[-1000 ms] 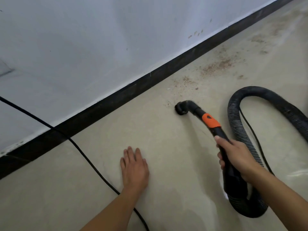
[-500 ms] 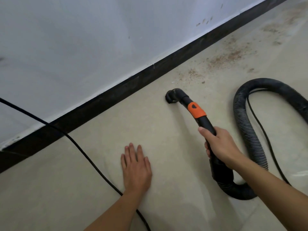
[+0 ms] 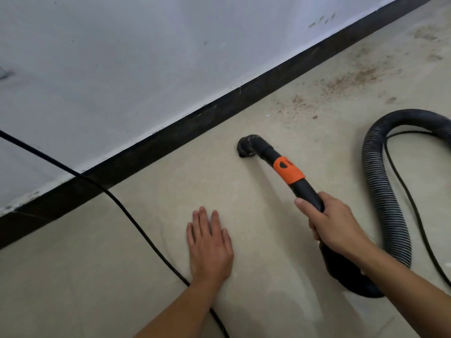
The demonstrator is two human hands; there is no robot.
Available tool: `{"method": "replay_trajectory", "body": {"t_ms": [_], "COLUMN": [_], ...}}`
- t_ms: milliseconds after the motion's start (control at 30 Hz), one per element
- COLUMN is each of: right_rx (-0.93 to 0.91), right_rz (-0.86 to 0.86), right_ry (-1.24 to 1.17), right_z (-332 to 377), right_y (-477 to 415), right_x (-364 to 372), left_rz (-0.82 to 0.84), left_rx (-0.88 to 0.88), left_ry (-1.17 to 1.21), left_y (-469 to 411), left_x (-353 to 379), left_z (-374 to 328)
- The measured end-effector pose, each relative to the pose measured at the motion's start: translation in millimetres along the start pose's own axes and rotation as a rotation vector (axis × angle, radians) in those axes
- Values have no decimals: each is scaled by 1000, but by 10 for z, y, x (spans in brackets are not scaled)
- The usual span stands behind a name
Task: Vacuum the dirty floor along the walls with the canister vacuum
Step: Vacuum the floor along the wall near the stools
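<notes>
The vacuum wand point(image 3: 305, 192) is gripped by the right hand point(image 3: 334, 223), fingers curled round it, with the nozzle point(image 3: 246, 148) set on the floor point(image 3: 170, 191) near the skirting point(image 3: 170, 140). The left hand point(image 3: 210, 247) is laid flat there, fingers straight.

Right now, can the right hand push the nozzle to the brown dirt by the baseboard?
Probably yes. The right hand grips the wand; only bare floor lies between nozzle and dirt. The hose loops aside, off that path.
</notes>
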State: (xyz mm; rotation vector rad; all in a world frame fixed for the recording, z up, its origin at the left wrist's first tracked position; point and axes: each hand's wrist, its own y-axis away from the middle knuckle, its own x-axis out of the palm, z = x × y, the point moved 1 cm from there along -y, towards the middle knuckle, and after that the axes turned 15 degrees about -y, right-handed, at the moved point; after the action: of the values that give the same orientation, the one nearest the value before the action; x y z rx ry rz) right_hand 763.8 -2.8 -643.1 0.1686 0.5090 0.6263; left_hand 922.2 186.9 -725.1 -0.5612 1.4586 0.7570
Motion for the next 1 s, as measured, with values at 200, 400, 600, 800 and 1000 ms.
{"method": "replay_trajectory", "body": {"t_ms": [200, 400, 600, 800, 1000], "right_rx": [67, 153, 208, 209, 163], "right_rz": [-26, -330, -268, -267, -264], "right_ry": [-115, -430, -588, -626, -551], "right_z": [-135, -481, -412, -279, -121], "right_y": [160, 377, -12, -371, -629], "right_x": [-140, -881, -763, -702, -604], "left_rz": [36, 0, 16, 7, -44], "left_rx": [8, 43, 147, 217, 227], "left_ry": [-18, 27, 35, -55, -21], "left_y": [50, -98, -476, -667, -638], "left_x": [4, -69, -133, -65, 21], "left_z": [94, -40, -464, -464, -416]}}
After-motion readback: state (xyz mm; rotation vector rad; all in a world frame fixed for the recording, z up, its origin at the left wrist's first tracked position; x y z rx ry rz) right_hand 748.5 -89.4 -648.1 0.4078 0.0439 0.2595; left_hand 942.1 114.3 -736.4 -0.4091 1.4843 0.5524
